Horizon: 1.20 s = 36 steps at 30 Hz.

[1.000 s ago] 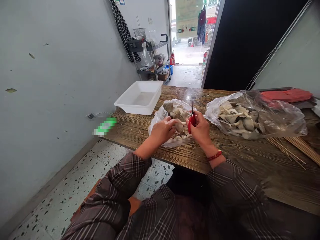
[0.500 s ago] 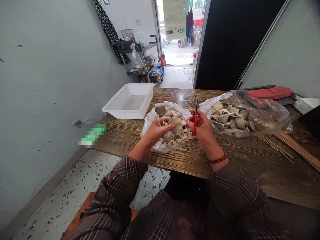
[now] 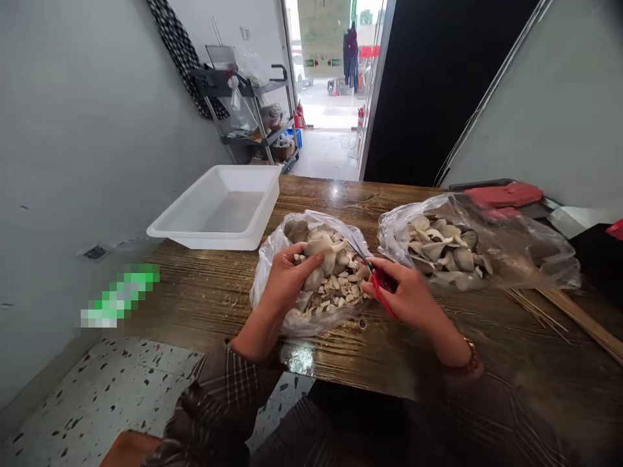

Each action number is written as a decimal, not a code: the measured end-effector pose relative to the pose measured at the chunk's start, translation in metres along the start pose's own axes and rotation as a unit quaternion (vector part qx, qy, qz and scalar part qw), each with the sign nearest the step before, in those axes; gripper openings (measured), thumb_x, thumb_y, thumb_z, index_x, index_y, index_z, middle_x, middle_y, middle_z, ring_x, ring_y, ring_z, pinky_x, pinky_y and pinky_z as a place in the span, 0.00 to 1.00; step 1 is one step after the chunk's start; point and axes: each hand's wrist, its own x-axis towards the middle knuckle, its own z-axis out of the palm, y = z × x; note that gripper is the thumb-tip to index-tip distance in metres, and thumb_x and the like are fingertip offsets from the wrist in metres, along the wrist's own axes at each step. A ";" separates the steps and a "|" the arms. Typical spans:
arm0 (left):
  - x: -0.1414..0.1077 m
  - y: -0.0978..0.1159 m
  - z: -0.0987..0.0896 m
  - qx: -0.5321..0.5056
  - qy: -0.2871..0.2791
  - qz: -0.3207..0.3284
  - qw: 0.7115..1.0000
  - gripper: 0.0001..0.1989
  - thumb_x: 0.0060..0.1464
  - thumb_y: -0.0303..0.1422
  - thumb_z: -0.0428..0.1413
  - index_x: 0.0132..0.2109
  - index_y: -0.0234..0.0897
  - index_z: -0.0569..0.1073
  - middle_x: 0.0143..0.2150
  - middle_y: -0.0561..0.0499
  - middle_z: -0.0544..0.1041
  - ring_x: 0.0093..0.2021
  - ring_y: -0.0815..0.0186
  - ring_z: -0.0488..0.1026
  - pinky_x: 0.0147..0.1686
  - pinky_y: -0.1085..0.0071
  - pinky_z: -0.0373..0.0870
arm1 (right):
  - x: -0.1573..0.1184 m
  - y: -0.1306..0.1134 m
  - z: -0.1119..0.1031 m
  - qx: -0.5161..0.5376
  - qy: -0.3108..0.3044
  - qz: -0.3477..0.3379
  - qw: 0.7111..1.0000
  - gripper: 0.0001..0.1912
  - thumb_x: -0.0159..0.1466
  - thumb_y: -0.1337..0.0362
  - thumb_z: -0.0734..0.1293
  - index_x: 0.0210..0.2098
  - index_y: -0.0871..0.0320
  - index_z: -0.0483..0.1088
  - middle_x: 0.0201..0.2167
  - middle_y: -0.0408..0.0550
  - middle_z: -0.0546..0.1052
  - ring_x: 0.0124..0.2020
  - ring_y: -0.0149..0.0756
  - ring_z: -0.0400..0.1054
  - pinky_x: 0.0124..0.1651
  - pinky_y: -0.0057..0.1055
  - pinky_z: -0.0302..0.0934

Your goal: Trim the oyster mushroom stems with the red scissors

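Observation:
Pinched in my left hand (image 3: 287, 272) is a pale oyster mushroom (image 3: 322, 245), its stem pointing right. My right hand (image 3: 406, 288) grips red-handled scissors (image 3: 382, 295), whose blades reach up and left to the mushroom's stem end; whether they touch it I cannot tell. Below both hands lies an open clear plastic bag (image 3: 267, 250) with whole mushrooms at its back and many small cut stem pieces (image 3: 335, 295) in front. To the right, a second clear bag (image 3: 516, 253) holds more oyster mushrooms (image 3: 445, 243).
A white plastic tub (image 3: 204, 239) stands at the table's left. Wooden skewers (image 3: 579, 318) lie on the wooden table (image 3: 204, 295) at right, and a red cloth-like item (image 3: 506, 194) sits behind the second bag. A shelf cart (image 3: 243, 110) stands beyond, near the doorway.
My right hand has turned the scissors from upright to pointing up-left, bringing the blades to the mushroom's stem. Its fingers have left the stem. The whole view has shifted somewhat.

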 end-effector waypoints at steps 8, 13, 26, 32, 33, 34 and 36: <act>-0.018 0.000 -0.007 0.168 -0.012 0.073 0.983 0.10 0.47 0.40 0.67 0.35 0.39 0.82 0.33 0.50 0.81 0.30 0.66 0.73 0.28 0.71 0.70 | -0.001 -0.007 0.009 0.012 -0.046 0.008 0.999 0.25 0.62 0.53 0.71 0.55 0.58 0.76 0.30 0.47 0.80 0.29 0.38 0.72 0.37 0.34 0.69; -0.022 0.005 -0.006 0.226 -0.036 0.112 0.967 0.06 0.49 0.36 0.65 0.32 0.38 0.81 0.28 0.51 0.78 0.30 0.67 0.71 0.30 0.71 0.68 | -0.002 -0.009 0.012 0.024 -0.068 0.020 0.997 0.25 0.63 0.51 0.69 0.54 0.61 0.77 0.29 0.46 0.79 0.28 0.36 0.70 0.35 0.32 0.66; -0.014 0.003 -0.015 0.238 -0.073 0.081 0.965 0.08 0.49 0.36 0.64 0.34 0.35 0.81 0.28 0.52 0.77 0.29 0.69 0.69 0.28 0.74 0.65 | -0.006 -0.004 0.008 0.067 -0.158 0.037 0.984 0.16 0.66 0.53 0.68 0.37 0.59 0.81 0.27 0.45 0.78 0.26 0.33 0.65 0.31 0.29 0.58; -0.013 0.003 -0.019 0.187 -0.132 0.010 0.973 0.12 0.47 0.39 0.66 0.35 0.34 0.81 0.29 0.50 0.78 0.27 0.69 0.70 0.27 0.74 0.66 | -0.002 -0.002 -0.003 0.182 -0.111 0.108 0.971 0.18 0.63 0.50 0.72 0.44 0.57 0.78 0.25 0.43 0.76 0.24 0.31 0.65 0.27 0.28 0.60; -0.013 0.003 -0.019 0.180 -0.150 -0.005 0.972 0.13 0.47 0.39 0.66 0.35 0.33 0.80 0.29 0.50 0.78 0.27 0.69 0.69 0.26 0.74 0.65 | -0.001 -0.002 -0.004 0.203 -0.084 0.112 0.969 0.20 0.62 0.50 0.72 0.47 0.57 0.77 0.25 0.42 0.76 0.23 0.30 0.65 0.27 0.28 0.60; -0.012 0.003 -0.017 0.181 -0.171 -0.017 0.968 0.13 0.46 0.39 0.66 0.34 0.33 0.80 0.28 0.50 0.78 0.27 0.69 0.69 0.26 0.74 0.65 | 0.001 -0.003 -0.004 0.222 -0.056 0.107 0.968 0.21 0.61 0.50 0.73 0.49 0.56 0.75 0.26 0.41 0.76 0.24 0.31 0.66 0.28 0.29 0.62; -0.011 0.004 -0.014 0.199 -0.210 -0.023 0.957 0.13 0.46 0.40 0.67 0.33 0.33 0.80 0.28 0.51 0.77 0.26 0.70 0.68 0.25 0.75 0.62 | 0.003 -0.005 -0.001 0.242 -0.016 0.072 0.967 0.24 0.59 0.52 0.75 0.51 0.54 0.73 0.31 0.43 0.78 0.29 0.32 0.70 0.34 0.31 0.66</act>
